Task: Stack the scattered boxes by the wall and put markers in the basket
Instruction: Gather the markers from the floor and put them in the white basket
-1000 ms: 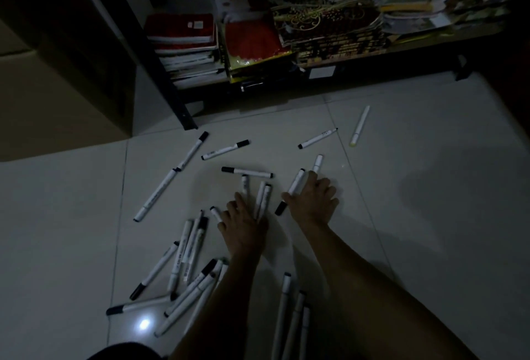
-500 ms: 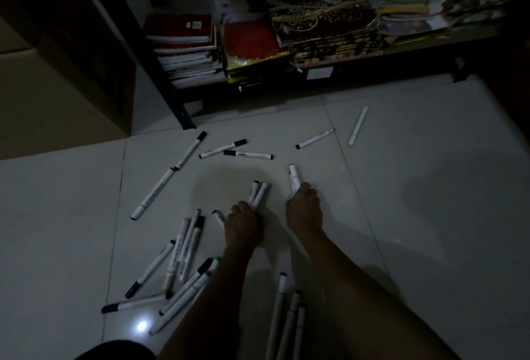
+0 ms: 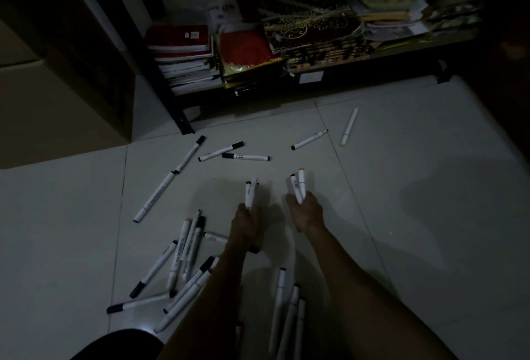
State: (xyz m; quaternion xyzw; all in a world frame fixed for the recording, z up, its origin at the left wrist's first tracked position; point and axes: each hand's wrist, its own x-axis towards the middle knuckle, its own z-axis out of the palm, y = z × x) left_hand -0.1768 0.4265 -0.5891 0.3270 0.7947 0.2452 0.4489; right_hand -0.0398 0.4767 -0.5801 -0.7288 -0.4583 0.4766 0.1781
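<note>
Dim tiled floor (image 3: 401, 245) under a low shelf (image 3: 329, 68) of stacked books, markers scattered all about my hands.

My left hand (image 3: 246, 227) is curled round a couple of markers (image 3: 250, 193), and my right hand (image 3: 305, 213) grips two more (image 3: 298, 189); both bundles poke away from me, long axes toward the shelf. Loose markers (image 3: 183, 256) lie beside my left wrist, others beyond my fingertips at mixed angles. I judge them light, stiff and smooth, likely to roll, so mid-barrel is the place to take hold.
</note>
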